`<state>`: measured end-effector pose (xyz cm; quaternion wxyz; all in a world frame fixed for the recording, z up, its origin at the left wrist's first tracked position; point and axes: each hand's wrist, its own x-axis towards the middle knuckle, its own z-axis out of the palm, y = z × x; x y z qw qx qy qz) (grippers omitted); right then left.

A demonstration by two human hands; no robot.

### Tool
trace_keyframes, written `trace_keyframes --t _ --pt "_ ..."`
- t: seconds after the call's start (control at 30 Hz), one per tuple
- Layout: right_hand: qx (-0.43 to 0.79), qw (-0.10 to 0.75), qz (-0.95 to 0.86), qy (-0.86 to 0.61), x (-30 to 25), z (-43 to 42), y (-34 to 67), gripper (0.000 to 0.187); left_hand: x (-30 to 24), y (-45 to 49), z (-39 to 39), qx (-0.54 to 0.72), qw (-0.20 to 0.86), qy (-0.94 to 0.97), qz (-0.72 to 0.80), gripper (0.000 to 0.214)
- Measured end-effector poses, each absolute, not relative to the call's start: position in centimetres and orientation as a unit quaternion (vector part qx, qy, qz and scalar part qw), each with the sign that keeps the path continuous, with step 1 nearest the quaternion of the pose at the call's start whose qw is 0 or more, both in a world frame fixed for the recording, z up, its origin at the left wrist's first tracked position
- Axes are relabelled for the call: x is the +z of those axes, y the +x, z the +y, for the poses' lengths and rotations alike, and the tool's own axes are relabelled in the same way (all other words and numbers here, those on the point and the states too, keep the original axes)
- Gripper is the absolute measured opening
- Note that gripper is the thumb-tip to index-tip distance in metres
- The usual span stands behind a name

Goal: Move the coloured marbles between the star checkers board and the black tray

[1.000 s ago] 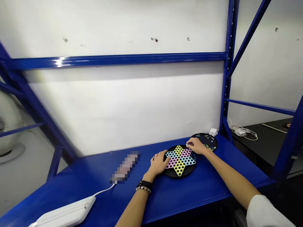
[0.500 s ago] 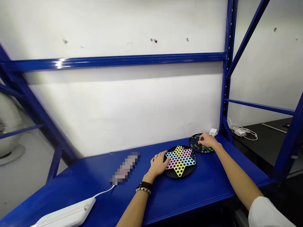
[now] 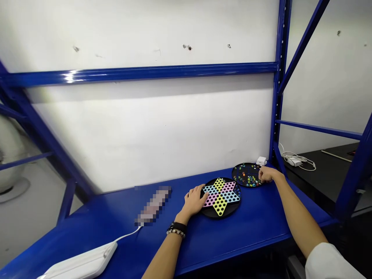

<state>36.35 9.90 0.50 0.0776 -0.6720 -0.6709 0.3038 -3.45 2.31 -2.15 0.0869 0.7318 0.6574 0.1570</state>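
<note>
A Chinese checkers board [image 3: 220,206] lies on the blue tabletop, its star of yellow, pink and light blue points full of dark holes. Holding its left edge is my left hand [image 3: 194,201], thumb on the star and fingers along the rim. Beyond it to the right, a round black tray [image 3: 242,181] carries many coloured glass marbles [image 3: 249,179] and one orange ball [image 3: 243,174]. My right hand [image 3: 266,174] is at that tray's right rim, fingers curled closed. What the fingertips pinch, if anything, is hidden.
A white charger plug [image 3: 261,161] stands behind the tray near the rack post. On the left are a pixelated flat item [image 3: 154,207] and a white power bank [image 3: 84,261] joined by a cable. Blue rack bars [image 3: 145,73] frame the tabletop.
My right hand has moved right, from over the middle of the tray to its right rim, uncovering the orange ball. My left hand stays on the board.
</note>
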Motion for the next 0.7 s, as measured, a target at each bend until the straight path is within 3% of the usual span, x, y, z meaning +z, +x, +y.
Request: trace_keyframes --t 0.27,0.5,0.7 --pt "0.300 0.197 -0.702 -0.615 1.4 9.6 35.9 0.006 -2.3 -3.5 2.5 0.154 0.095 0.732 0.656 0.052" --pt "0.320 0.127 -0.717 -0.606 0.9 9.8 36.2 0.001 -2.0 -3.3 2.2 0.157 0.098 0.732 0.656 0.052" --pt "0.352 0.101 -0.710 -0.602 0.1 10.4 36.5 0.017 -2.2 -3.4 2.4 0.161 0.097 0.732 0.655 0.053"
